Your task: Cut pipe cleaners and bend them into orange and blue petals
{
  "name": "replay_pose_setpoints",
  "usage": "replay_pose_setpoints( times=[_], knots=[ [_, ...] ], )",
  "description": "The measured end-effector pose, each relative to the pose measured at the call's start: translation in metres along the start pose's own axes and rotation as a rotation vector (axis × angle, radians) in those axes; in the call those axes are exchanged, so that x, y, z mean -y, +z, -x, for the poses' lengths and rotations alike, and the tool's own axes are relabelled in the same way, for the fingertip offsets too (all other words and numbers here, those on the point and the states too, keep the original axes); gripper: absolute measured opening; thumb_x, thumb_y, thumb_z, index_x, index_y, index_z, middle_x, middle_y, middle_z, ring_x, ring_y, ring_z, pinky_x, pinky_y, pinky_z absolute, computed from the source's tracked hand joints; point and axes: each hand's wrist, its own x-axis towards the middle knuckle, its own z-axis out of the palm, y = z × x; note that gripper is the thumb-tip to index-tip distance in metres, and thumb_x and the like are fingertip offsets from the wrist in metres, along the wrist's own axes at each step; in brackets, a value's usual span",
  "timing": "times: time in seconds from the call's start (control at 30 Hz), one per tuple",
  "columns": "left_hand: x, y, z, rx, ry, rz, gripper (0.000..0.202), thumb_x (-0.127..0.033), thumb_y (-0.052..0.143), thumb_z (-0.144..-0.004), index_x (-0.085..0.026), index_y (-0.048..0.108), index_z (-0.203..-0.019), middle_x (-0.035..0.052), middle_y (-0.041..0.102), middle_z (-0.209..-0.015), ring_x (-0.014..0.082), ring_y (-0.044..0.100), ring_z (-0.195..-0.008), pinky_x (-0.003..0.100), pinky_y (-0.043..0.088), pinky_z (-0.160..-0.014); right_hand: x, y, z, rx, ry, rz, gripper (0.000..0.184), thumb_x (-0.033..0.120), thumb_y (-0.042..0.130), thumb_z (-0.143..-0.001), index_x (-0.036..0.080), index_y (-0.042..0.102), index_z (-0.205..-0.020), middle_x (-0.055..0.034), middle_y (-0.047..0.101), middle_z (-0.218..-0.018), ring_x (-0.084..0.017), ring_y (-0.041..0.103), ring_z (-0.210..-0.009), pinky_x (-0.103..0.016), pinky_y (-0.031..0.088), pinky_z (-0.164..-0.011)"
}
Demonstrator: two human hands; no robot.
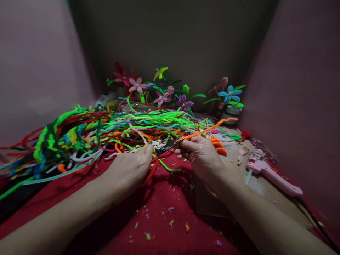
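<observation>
My left hand (132,168) is closed around the handle end of a pair of scissors (168,146). Their dark blades point right, with the tips against an orange pipe cleaner (209,126). Pinched in the fingers of my right hand (203,156) is that pipe cleaner, whose long free end sticks out to the upper right. Several bent orange pieces (218,144) show just beyond my right hand. Behind both hands lies a large heap of pipe cleaners (148,122) in many colours. The scissors' handles are mostly hidden by my left hand.
Pipe-cleaner flowers (162,98) stand along the back, with a blue flower (230,94) above a jar (231,113) at the right. A pink glue gun (276,180) rests on cardboard (240,170), its cord trailing right. Colourful scraps dot the red cloth (159,219).
</observation>
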Motion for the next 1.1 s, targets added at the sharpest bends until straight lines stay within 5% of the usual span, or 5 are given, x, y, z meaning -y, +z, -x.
replay_pose_setpoints(
  times=[0.47, 0.67, 0.83, 0.93, 1.1],
  knots=[
    [0.000, 0.002, 0.001, -0.044, 0.010, -0.010, 0.033, -0.007, 0.023, -0.084, -0.012, 0.049, -0.103, 0.0134, 0.063, -0.080, 0.0243, 0.061, -0.062, 0.030, 0.028, -0.044, 0.000, 0.001, 0.002, -0.008, -0.027, -0.019, 0.007, 0.012, 0.063, -0.062, 0.011, 0.060, -0.056, -0.0032, 0.063, -0.049, -0.010, 0.058, -0.041, -0.017, 0.047, -0.041],
    [0.002, -0.006, 0.002, 0.016, -0.096, 0.104, 0.026, -0.010, 0.027, -0.082, -0.013, 0.044, -0.102, 0.0084, 0.061, -0.068, 0.0227, 0.060, -0.058, 0.029, 0.031, -0.047, 0.003, 0.004, 0.004, -0.004, -0.007, -0.001, 0.007, 0.016, 0.064, -0.063, 0.010, 0.063, -0.059, -0.0062, 0.067, -0.056, -0.012, 0.061, -0.049, -0.019, 0.048, -0.047],
    [0.007, -0.012, -0.002, -0.201, -0.210, 0.779, 0.019, -0.036, 0.046, -0.081, -0.018, 0.042, -0.087, -0.0002, 0.055, -0.063, 0.0144, 0.052, -0.053, 0.025, 0.038, -0.050, 0.000, 0.004, 0.006, 0.090, -0.044, -0.027, 0.005, 0.017, 0.064, -0.064, 0.012, 0.064, -0.062, -0.0032, 0.065, -0.055, -0.011, 0.059, -0.050, -0.020, 0.046, -0.049],
    [0.002, -0.020, -0.001, -0.149, -0.217, 1.190, 0.023, -0.038, 0.058, -0.075, -0.018, 0.046, -0.077, -0.0058, 0.049, -0.052, 0.0084, 0.043, -0.043, 0.020, 0.033, -0.042, -0.004, 0.003, 0.008, 0.198, -0.007, -0.049, 0.005, 0.015, 0.064, -0.064, 0.013, 0.063, -0.060, -0.0020, 0.064, -0.056, -0.010, 0.057, -0.050, -0.021, 0.045, -0.050],
    [-0.008, -0.024, 0.004, -0.117, -0.155, 1.453, 0.019, -0.026, 0.061, -0.073, -0.017, 0.045, -0.071, -0.0074, 0.048, -0.051, 0.0060, 0.041, -0.044, 0.017, 0.032, -0.042, -0.011, 0.006, 0.013, 0.256, 0.061, -0.043, 0.003, 0.012, 0.066, -0.061, 0.013, 0.063, -0.061, 0.0002, 0.061, -0.054, -0.010, 0.054, -0.049, -0.022, 0.041, -0.049]
  ],
)
